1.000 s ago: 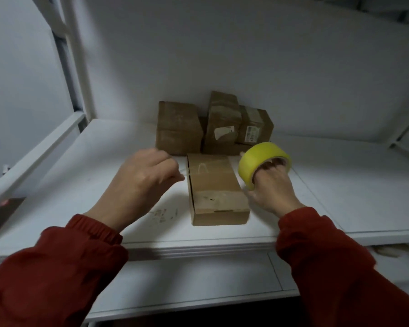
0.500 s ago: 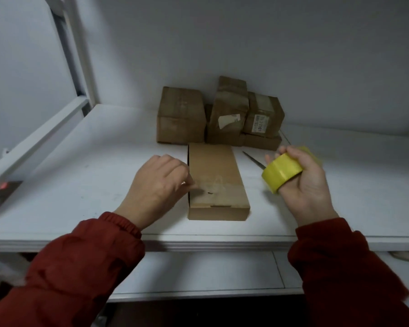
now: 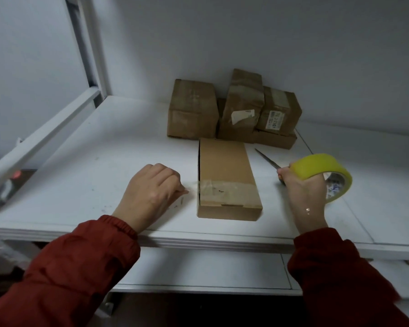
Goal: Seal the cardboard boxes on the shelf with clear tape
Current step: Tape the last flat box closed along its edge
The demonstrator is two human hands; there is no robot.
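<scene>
Red-sleeved, the left hand rests on the white shelf just left of the long cardboard box. Its fingertips pinch the loose end of the clear tape strip that crosses the lid near its front end. The step in hand, as I judge it, is fixing that overhang: pull it taut and fold it down over the left edge — a dark gap shows there. Then rub it flat on the side wall so no wrinkle lifts the lid. Behind, more boxes wait against the back wall. Further right a thin blade points out from the right hand, which grasps the yellow tape roll; whether it holds the blade too I cannot tell. Nor can I tell if the strip is cut free of the roll — best check before tugging.
</scene>
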